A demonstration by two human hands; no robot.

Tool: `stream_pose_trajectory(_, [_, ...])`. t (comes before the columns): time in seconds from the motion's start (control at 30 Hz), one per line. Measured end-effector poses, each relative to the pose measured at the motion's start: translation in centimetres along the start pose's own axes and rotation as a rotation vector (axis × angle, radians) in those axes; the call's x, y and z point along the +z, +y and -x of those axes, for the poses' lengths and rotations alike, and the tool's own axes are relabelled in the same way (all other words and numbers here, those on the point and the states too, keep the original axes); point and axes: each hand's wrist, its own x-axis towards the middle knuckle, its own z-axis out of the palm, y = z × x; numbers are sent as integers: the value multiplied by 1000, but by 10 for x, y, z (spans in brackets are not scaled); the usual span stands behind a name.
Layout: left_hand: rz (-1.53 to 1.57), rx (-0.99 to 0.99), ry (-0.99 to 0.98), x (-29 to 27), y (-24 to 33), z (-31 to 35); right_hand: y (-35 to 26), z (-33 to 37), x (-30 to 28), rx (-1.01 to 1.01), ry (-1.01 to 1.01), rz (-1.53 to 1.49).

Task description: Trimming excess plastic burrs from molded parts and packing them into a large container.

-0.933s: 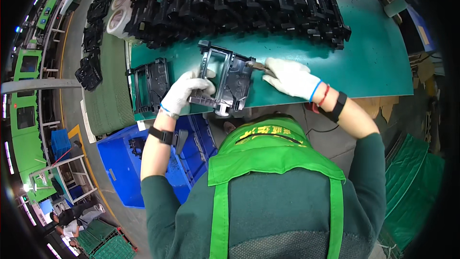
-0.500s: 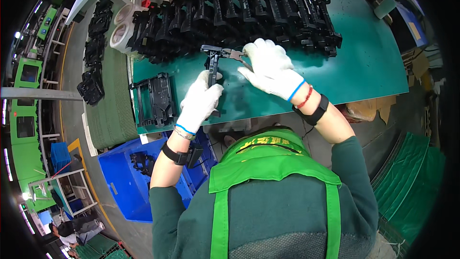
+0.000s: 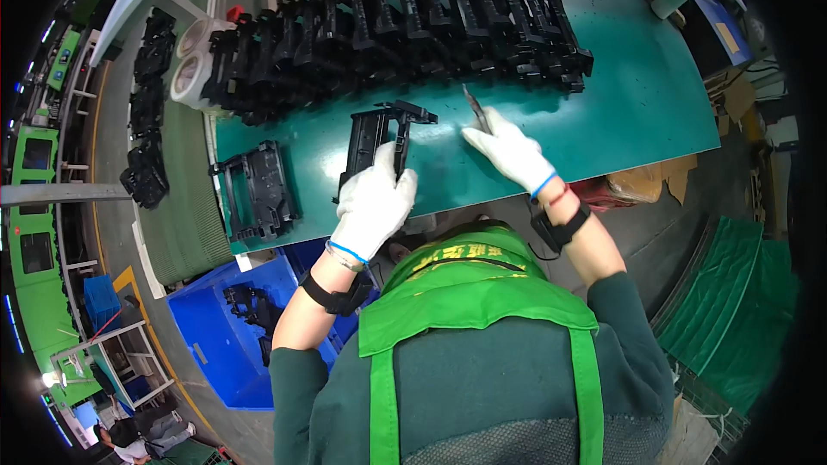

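My white-gloved left hand (image 3: 376, 207) grips a black plastic frame (image 3: 369, 139) by its near side, tilted above the green tabletop. In my gloved right hand (image 3: 510, 149) is a pair of pliers (image 3: 474, 107), jaws pointing away from me and apart from the frame; its handles are hidden in the glove. To the left of my left hand, another black plastic frame (image 3: 274, 189) lies flat near the table's left edge. Beyond both hands, a long row of similar black frames (image 3: 379, 30) leans packed together along the far side.
The green table (image 3: 637, 112) extends right. Left of it runs a green conveyor belt (image 3: 179, 237) carrying black parts (image 3: 148, 174). Two clear rolls (image 3: 191, 76) stand at the row's left end. A blue bin (image 3: 226, 353) with black parts sits below. Another person (image 3: 142, 435) is far off lower left.
The pliers have come away from the frame as my right hand moved right and nearer me. My left hand has turned the frame so its broad side shows.
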Motion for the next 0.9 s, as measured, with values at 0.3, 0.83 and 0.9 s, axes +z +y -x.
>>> stream_pose_trajectory(0.3, [-249,186,-155,59,13,-15,-9,69,28,508,-363,-1151])
stream_pose_trajectory(0.83, [494,213,39,21,25,-12,-30,84,11,-161,143,-495])
stream_pose_trajectory(0.9, [702,517,754,109,-11,-60,-77,74,-2,-38,-196,-219])
